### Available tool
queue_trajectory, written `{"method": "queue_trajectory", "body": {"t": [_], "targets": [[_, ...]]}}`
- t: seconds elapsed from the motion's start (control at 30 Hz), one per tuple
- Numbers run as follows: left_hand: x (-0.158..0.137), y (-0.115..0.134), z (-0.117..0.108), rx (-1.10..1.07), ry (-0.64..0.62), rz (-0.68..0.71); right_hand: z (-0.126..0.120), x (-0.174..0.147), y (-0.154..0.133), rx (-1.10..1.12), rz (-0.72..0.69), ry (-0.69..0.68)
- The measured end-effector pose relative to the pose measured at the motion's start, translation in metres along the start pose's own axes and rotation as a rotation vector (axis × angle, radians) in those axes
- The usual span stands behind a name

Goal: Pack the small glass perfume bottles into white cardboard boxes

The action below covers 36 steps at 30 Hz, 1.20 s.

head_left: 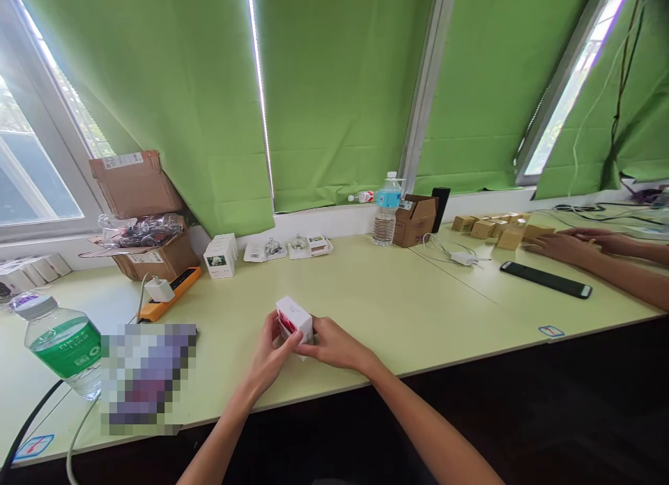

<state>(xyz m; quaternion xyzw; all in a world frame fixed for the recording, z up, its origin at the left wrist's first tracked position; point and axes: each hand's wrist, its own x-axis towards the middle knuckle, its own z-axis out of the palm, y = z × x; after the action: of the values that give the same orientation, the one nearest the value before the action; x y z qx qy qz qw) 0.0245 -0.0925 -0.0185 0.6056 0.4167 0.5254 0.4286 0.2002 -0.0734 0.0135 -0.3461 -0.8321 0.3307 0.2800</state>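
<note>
Holds a small white rectangular cardboard box [295,314] with a red picture on one side between the bare left hand [270,342] and the bare right hand [334,342], above the near part of a smooth, pale yellow-green worktop [366,283]. Tilts the box, with its plain white top end showing above the fingers and its red picture turned toward the left hand. Curls the left hand around the left side, laying the thumb across the near face. Closes the right hand against the opposite side with bent fingers, bringing both thumbs close together at the lower front. Spreads both hands only as wide as the box, gripping it from either side. Cannot tell of any contact between the box's underside and the worktop.

Left of the hands, near the front edge: a flat purplish object [151,384] blurred by coarse pixels, and beyond it a clear plastic bottle with a green label and white cap [65,345]. Farther back on that side: an orange power strip [182,284] with a white plug, just beside a brown cardboard carton [157,256]. Straight behind the hands, well apart: a row of small white boxes with a flower picture [220,256]. Back and to the right: a large clear water bottle with a blue label [387,217], next to an open brown cardboard box [415,226]. Far right: a long black phone [546,279], near another person's hands [564,247] and small tan boxes [483,227].
</note>
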Motion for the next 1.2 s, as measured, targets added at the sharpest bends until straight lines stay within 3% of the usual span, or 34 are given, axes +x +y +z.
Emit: {"method": "queue_trajectory", "body": {"t": [0.63,1.2], "targets": [[0.006,-0.006,-0.005,0.193,0.150,-0.009,-0.008,0.003,0.014,0.207,-0.010,0.009],[0.004,-0.003,-0.004,0.117,0.156,-0.049,-0.014,0.006,0.019,0.177,-0.006,0.042]]}}
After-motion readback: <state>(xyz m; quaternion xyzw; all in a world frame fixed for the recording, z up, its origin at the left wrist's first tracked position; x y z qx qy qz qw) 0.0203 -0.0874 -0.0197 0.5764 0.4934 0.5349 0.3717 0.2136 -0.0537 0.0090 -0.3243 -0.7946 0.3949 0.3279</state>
